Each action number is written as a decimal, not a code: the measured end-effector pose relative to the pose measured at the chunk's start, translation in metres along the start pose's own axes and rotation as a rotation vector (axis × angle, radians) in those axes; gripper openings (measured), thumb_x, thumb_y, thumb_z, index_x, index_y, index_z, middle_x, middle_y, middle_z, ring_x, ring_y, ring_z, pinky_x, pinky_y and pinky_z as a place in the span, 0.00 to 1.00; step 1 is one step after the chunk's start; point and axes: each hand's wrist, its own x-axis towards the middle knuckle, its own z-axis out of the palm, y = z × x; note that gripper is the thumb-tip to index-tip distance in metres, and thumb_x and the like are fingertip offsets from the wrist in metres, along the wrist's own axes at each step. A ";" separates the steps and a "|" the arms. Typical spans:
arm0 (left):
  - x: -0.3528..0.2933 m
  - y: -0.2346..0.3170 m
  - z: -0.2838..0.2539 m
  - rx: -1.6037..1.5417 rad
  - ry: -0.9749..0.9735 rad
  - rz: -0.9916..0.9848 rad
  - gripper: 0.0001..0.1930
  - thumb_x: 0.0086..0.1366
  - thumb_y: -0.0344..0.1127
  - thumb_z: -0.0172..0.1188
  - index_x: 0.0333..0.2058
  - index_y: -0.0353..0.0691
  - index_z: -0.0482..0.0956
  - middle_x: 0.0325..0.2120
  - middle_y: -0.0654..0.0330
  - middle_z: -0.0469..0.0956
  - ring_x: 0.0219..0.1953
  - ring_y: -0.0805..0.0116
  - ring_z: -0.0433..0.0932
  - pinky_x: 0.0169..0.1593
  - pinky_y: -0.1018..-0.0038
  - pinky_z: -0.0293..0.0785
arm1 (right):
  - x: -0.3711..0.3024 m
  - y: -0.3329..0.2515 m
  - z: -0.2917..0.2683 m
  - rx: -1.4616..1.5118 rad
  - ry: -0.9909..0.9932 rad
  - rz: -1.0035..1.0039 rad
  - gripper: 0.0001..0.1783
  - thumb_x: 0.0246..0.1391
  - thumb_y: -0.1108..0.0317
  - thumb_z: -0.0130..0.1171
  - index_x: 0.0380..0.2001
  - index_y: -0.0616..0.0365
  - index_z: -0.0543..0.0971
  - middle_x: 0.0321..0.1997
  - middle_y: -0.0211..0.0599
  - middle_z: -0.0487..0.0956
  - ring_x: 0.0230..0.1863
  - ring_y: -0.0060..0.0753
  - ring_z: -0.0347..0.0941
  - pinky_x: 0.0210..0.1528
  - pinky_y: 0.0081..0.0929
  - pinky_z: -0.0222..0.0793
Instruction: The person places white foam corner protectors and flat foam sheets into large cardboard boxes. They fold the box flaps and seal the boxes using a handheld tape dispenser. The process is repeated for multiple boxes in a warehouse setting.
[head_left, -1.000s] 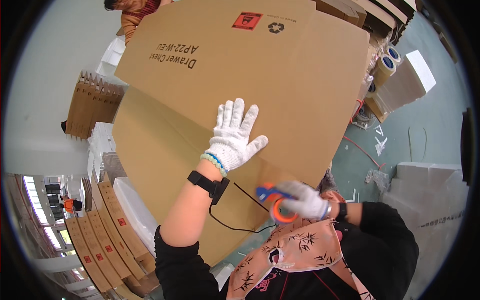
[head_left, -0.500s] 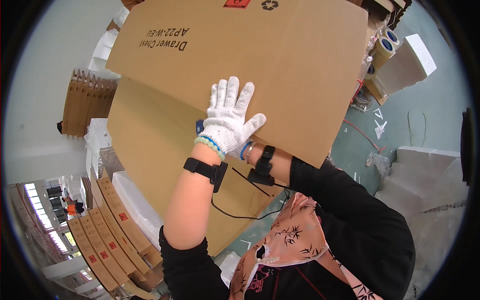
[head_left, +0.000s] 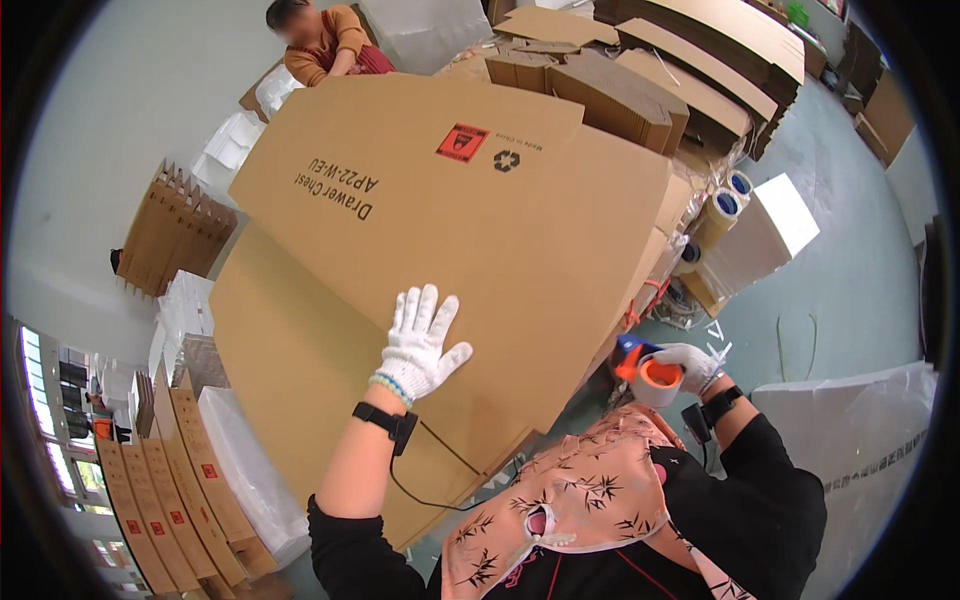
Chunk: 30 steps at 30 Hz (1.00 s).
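A large brown cardboard box (head_left: 560, 250) lies in front of me, with printing and a red label on its upper panel. My left hand (head_left: 418, 345), in a white knitted glove, rests flat on this panel near its edge, fingers spread. Beyond the box's near right side, my right hand (head_left: 692, 366), gloved too, is closed on a tape dispenser (head_left: 640, 358). The dispenser has blue and orange parts and carries a wide roll of tape. A lower, bare cardboard surface (head_left: 290, 340) shows to the left of the panel.
Across the box, a co-worker (head_left: 335, 45) leans at its far edge. Stacked flat cardboard (head_left: 620, 100) stands at the back right. Tape rolls (head_left: 722, 205) and a white foam block (head_left: 785, 215) are at the right. Packed cartons (head_left: 165, 500) line the lower left.
My right hand, mostly hidden under the left before, is now out at the right with the tape dispenser. The view has shifted, bringing the co-worker and far stacks in.
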 end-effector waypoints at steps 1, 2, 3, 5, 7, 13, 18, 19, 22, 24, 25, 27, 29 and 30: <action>-0.003 0.002 0.000 -0.006 0.017 -0.013 0.40 0.64 0.60 0.52 0.68 0.42 0.56 0.68 0.38 0.49 0.70 0.36 0.46 0.72 0.48 0.36 | -0.006 -0.017 -0.016 0.526 0.191 0.253 0.16 0.52 0.70 0.60 0.44 0.65 0.78 0.41 0.40 0.81 0.41 0.36 0.79 0.49 0.33 0.75; -0.005 0.007 -0.002 -0.003 0.025 -0.066 0.40 0.64 0.59 0.53 0.67 0.41 0.56 0.67 0.36 0.50 0.69 0.35 0.47 0.71 0.47 0.37 | -0.005 -0.036 -0.031 0.635 0.204 0.194 0.18 0.51 0.70 0.60 0.46 0.64 0.78 0.42 0.41 0.81 0.42 0.37 0.79 0.50 0.34 0.75; -0.004 0.014 -0.001 -0.006 0.034 -0.110 0.40 0.64 0.58 0.54 0.67 0.40 0.57 0.67 0.35 0.50 0.69 0.33 0.47 0.71 0.46 0.37 | -0.003 -0.050 -0.048 0.746 0.225 0.134 0.19 0.51 0.69 0.60 0.47 0.64 0.77 0.43 0.42 0.81 0.43 0.38 0.79 0.50 0.35 0.75; 0.000 0.035 -0.006 -0.040 0.051 -0.167 0.39 0.62 0.56 0.57 0.64 0.35 0.60 0.65 0.32 0.52 0.67 0.29 0.48 0.70 0.42 0.39 | 0.027 -0.051 -0.097 0.734 0.290 -0.087 0.24 0.49 0.72 0.57 0.52 0.63 0.74 0.45 0.40 0.81 0.43 0.39 0.79 0.52 0.35 0.74; 0.004 0.073 -0.013 -0.080 0.046 -0.186 0.40 0.61 0.56 0.58 0.64 0.35 0.60 0.65 0.32 0.52 0.68 0.29 0.48 0.69 0.40 0.39 | 0.067 -0.059 -0.140 0.712 0.290 -0.245 0.24 0.49 0.71 0.54 0.52 0.65 0.73 0.46 0.43 0.80 0.45 0.43 0.79 0.50 0.39 0.76; 0.020 0.181 -0.004 -0.083 0.122 -0.167 0.45 0.51 0.56 0.67 0.61 0.33 0.63 0.65 0.36 0.54 0.68 0.33 0.50 0.68 0.39 0.45 | 0.166 -0.182 -0.161 0.397 0.505 -0.362 0.25 0.46 0.67 0.54 0.50 0.60 0.75 0.38 0.39 0.80 0.31 0.35 0.80 0.30 0.27 0.76; 0.011 0.194 0.027 0.156 0.277 -0.414 0.45 0.48 0.50 0.69 0.61 0.32 0.63 0.63 0.37 0.59 0.63 0.33 0.59 0.66 0.41 0.54 | 0.261 -0.254 -0.188 -0.008 0.732 -0.254 0.18 0.45 0.64 0.55 0.40 0.58 0.81 0.29 0.44 0.81 0.25 0.39 0.79 0.27 0.31 0.75; 0.008 0.194 0.024 0.213 0.328 -0.465 0.45 0.47 0.49 0.69 0.61 0.32 0.63 0.62 0.37 0.60 0.62 0.32 0.61 0.66 0.41 0.55 | 0.286 -0.263 -0.194 -0.098 0.796 -0.253 0.17 0.45 0.63 0.54 0.39 0.58 0.81 0.30 0.48 0.82 0.28 0.44 0.80 0.31 0.35 0.76; -0.014 0.207 0.000 0.044 0.585 -0.766 0.33 0.55 0.42 0.65 0.56 0.27 0.69 0.52 0.37 0.72 0.54 0.37 0.72 0.57 0.50 0.68 | 0.325 -0.297 -0.211 -0.500 0.935 -0.207 0.19 0.47 0.61 0.52 0.39 0.58 0.82 0.41 0.57 0.81 0.48 0.57 0.77 0.51 0.44 0.72; -0.012 0.217 -0.017 -0.013 0.732 -1.094 0.26 0.60 0.39 0.63 0.52 0.26 0.73 0.47 0.38 0.76 0.48 0.41 0.76 0.50 0.54 0.74 | 0.351 -0.304 -0.242 -0.628 1.013 -0.159 0.20 0.48 0.62 0.54 0.41 0.60 0.81 0.43 0.57 0.81 0.48 0.55 0.77 0.51 0.43 0.73; -0.007 0.228 -0.025 0.008 0.790 -1.315 0.23 0.62 0.38 0.62 0.50 0.25 0.74 0.45 0.38 0.78 0.45 0.43 0.78 0.47 0.56 0.75 | 0.359 -0.307 -0.254 -0.665 1.043 -0.125 0.20 0.48 0.61 0.54 0.42 0.61 0.81 0.44 0.57 0.81 0.48 0.55 0.78 0.51 0.43 0.73; -0.019 0.237 -0.032 0.036 0.875 -1.460 0.20 0.65 0.37 0.60 0.48 0.24 0.76 0.43 0.39 0.79 0.40 0.45 0.80 0.41 0.60 0.78 | 0.376 -0.306 -0.259 -0.801 1.015 -0.070 0.20 0.50 0.60 0.55 0.43 0.62 0.80 0.44 0.57 0.81 0.48 0.53 0.78 0.49 0.42 0.74; -0.050 0.224 -0.038 0.019 0.912 -1.247 0.20 0.66 0.39 0.61 0.47 0.25 0.77 0.43 0.39 0.80 0.37 0.47 0.81 0.38 0.62 0.78 | 0.381 -0.297 -0.275 -0.897 0.924 -0.030 0.21 0.52 0.57 0.56 0.44 0.60 0.80 0.43 0.57 0.81 0.47 0.53 0.79 0.48 0.43 0.75; -0.061 0.222 -0.039 -0.047 0.905 -1.393 0.22 0.63 0.40 0.64 0.47 0.25 0.77 0.42 0.39 0.80 0.37 0.46 0.81 0.39 0.61 0.78 | 0.383 -0.293 -0.279 -0.907 0.986 -0.068 0.22 0.53 0.55 0.56 0.44 0.59 0.80 0.42 0.56 0.81 0.46 0.53 0.79 0.48 0.43 0.75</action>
